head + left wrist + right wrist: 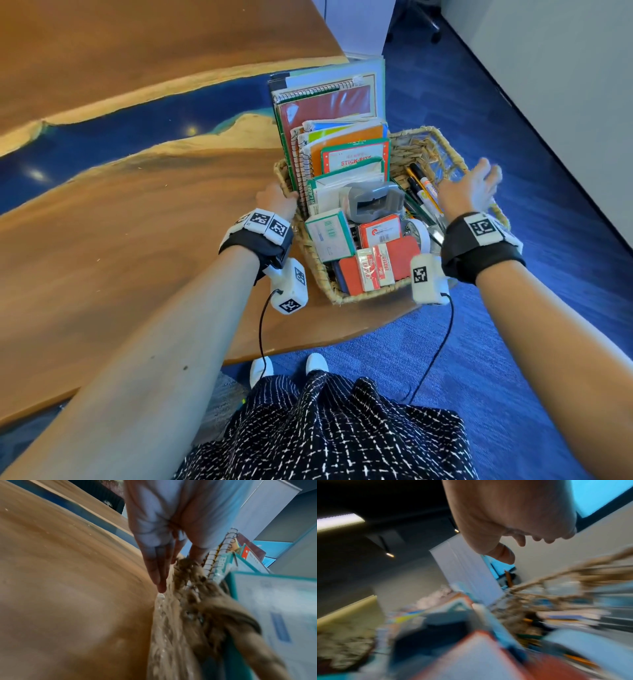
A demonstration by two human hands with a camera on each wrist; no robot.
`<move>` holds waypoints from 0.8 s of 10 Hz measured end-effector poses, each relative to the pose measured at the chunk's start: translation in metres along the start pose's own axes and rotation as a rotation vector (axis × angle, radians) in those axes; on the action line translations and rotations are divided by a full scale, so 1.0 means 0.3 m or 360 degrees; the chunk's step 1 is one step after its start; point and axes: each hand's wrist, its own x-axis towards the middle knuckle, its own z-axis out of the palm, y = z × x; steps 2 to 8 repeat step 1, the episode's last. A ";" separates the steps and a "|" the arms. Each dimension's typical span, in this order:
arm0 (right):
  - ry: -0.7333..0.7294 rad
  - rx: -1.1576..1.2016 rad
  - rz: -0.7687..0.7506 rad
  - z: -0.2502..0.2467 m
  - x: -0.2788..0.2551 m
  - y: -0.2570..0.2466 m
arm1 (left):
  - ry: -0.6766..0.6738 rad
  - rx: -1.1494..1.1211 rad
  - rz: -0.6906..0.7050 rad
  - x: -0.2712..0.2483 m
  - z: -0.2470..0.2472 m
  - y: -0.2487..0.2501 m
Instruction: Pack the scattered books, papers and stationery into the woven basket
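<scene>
Wicker basket point(337, 296) at table point(137, 240) corner; left hand point(275, 200) pinches rim, fingers together; right hand point(474, 188) spread, clear of rim. 1-handed tug may tip tall notebooks point(325, 106) floorward.

Stationery on a wood-and-resin table point(137, 240), blue carpet point(513, 342) below.

The table is brown wood with a blue resin band point(120, 130) winding across it. Packed inside the wicker basket point(346, 296) at its corner, a red-covered spiral notebook point(325, 102) stands upright at the back. An orange pad point(359, 135) and a pad marked "STICK-RITE" point(354, 159) stand in front of it. Nearer lie a grey plastic device point(371, 202), a teal-edged white box point(330, 236), a red-and-white box point(380, 231) and a pack of erasers point(375, 269). A white tape roll point(419, 234) sits just beside the boxes, with pens and markers point(423, 192) slanting behind it. A white cabinet point(359, 24) and a grey wall point(565, 102) border the carpet.
</scene>
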 end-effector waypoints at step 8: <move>-0.0072 0.0270 -0.0353 0.036 -0.049 -0.157 | -0.0002 -0.0103 0.0065 0.029 -0.049 -0.042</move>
